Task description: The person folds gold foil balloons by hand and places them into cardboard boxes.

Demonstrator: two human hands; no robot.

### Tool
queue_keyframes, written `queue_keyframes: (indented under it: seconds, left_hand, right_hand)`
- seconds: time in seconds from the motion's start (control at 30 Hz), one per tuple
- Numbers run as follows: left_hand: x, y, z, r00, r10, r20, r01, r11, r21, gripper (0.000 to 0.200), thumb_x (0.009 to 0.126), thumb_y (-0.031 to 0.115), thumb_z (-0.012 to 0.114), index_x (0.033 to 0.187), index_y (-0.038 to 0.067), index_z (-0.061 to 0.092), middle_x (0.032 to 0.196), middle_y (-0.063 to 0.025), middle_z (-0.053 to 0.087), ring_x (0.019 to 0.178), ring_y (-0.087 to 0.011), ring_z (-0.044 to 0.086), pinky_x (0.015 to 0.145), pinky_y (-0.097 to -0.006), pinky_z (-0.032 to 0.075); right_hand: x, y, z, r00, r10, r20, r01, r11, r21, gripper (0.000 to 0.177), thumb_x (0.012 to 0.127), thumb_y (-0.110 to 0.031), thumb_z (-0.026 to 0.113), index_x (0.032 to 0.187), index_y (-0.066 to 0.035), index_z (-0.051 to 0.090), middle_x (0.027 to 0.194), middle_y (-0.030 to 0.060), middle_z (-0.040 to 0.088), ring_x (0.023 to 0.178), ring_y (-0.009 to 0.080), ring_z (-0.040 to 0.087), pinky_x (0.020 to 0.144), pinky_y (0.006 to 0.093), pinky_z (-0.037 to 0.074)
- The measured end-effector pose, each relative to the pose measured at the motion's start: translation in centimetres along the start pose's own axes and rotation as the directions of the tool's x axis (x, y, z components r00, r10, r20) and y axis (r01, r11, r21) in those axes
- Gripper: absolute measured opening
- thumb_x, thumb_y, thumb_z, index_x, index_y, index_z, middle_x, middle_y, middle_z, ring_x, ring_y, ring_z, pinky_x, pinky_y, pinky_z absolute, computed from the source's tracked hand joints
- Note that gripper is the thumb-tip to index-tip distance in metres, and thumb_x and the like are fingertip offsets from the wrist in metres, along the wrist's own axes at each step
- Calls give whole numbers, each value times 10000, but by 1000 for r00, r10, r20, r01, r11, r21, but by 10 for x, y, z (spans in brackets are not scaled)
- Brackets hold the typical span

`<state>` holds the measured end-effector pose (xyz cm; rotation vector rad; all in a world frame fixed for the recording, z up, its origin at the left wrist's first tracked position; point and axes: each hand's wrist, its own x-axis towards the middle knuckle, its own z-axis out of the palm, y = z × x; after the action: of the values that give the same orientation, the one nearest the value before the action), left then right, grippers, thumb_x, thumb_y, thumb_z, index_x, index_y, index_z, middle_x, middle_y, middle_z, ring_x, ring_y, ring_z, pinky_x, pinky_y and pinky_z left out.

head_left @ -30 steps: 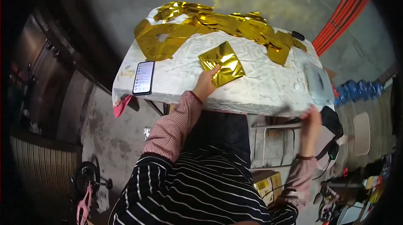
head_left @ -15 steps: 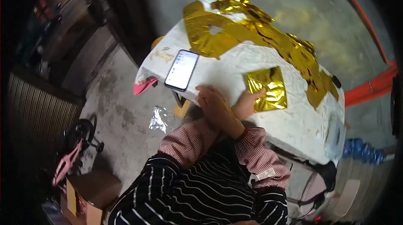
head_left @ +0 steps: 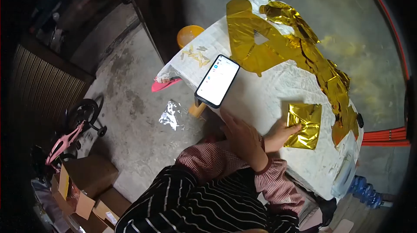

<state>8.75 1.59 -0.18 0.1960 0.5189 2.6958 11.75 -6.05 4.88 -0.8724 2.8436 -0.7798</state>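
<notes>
Left hand [head_left: 281, 134] touches a gold foil square [head_left: 305, 125]; right hand [head_left: 239, 135] lies flat near the phone [head_left: 217, 81].

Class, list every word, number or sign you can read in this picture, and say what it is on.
No text is readable here.
Phone: screen lit, writing too small to read.
Table cover: gold marks, too blurred.
Boxes: yellow label, too blurred.
Foil square: no writing seen.

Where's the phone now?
Head view: the phone lies screen-up on the table, at its left edge, just beyond the right hand, left of the gold foil.
</notes>
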Motion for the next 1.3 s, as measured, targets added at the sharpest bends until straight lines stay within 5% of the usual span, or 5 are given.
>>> queue_keyframes:
  seconds: [0.13,0.7,1.03,1.1,1.3]
  left_hand:
    - [4,-16,-14,998,-56,32,56,998,-5,295,943,90,569,1218,-1,509,1123,-49,609,986,-141,600,862,-313,518]
    - [2,-22,-11,988,-156,-8,153,979,-133,316,945,135,586,1233,22,517,1118,-56,625,1000,-145,608,887,-297,517]
    - [0,-12,-7,969,-246,6,244,960,-136,319,953,146,577,1244,31,515,1156,-70,617,1008,-148,600,878,-301,508]
    - [4,-27,-15,968,-251,-9,248,962,-110,388,942,168,591,1285,48,454,1177,-97,595,1007,-183,607,832,-320,533]
    - [14,-74,-38,956,-286,-69,287,958,0,711,901,251,642,1449,114,209,1257,-204,506,999,-322,633,655,-398,632]
  right_hand:
    - [4,-3,1,969,69,237,-73,997,9,634,828,-168,655,1404,-162,389,957,146,654,872,326,648,724,420,520]
    - [16,2,10,997,-80,-18,81,994,74,628,842,-157,651,1408,-122,383,912,120,674,755,290,670,634,392,531]
    - [26,-8,5,972,85,221,-94,995,32,494,829,-137,660,1301,-100,520,904,118,686,754,285,672,631,393,535]
    - [19,2,16,994,-89,-62,93,994,54,412,836,-137,653,1236,-85,569,876,129,684,742,296,671,620,394,533]
    - [13,1,14,993,-82,-82,88,993,80,341,834,-128,652,1167,-62,609,889,142,680,719,299,669,598,391,529]
